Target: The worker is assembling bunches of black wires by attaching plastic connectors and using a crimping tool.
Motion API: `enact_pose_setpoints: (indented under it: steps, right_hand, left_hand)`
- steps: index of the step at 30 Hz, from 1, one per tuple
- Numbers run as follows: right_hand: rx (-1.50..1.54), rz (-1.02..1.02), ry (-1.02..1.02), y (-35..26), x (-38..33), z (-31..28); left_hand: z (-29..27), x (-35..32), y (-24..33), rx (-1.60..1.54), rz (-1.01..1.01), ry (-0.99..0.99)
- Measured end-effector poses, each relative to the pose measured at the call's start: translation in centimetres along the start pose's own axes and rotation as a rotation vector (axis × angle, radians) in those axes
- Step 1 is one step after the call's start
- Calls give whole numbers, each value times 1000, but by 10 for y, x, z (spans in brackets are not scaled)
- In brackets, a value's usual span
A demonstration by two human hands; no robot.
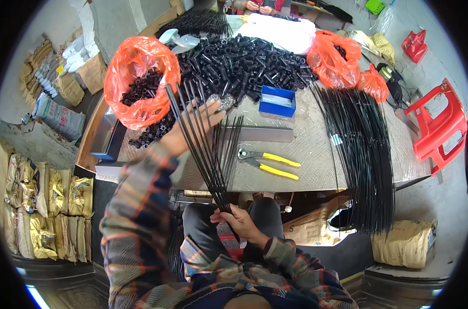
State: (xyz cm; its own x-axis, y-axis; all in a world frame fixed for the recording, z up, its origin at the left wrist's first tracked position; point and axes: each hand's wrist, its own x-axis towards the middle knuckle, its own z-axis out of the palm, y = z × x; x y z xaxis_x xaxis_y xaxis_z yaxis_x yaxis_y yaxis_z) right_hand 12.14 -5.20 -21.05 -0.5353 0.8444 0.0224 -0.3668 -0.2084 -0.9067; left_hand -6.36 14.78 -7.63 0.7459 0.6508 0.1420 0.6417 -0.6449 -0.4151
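Two hands work over a metal table (316, 154). A black rod bundle (213, 149) fans upward above its near edge: the right hand (239, 221) pinches its lower ends together, while the left hand (195, 126), fingers spread, touches the upper rods. Yellow-handled pliers (270, 164) lie just beside.

Black rods (208, 149), orange bag (141, 77), yellow-handled pliers (269, 164), blue box (277, 101), red chair (440, 129), plaid sleeves (136, 221)
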Motion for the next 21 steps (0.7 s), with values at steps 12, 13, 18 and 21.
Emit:
enact_pose_setpoints:
  steps: [12,13,18,21]
  right_hand:
    - [-599,241,-250,17,28,-63]
    - [-711,260,-252,-8,32,-61]
    - [-1482,-161,-161,-35,4,-75]
    - [-1226,-236,-261,-160,5,-31]
  left_hand:
    - [-9,-53,108,-662,91,75]
    - [-4,-52,106,-683,57,78]
    - [-2,-46,108,-662,4,121]
    - [-5,-45,107,-590,28,111]
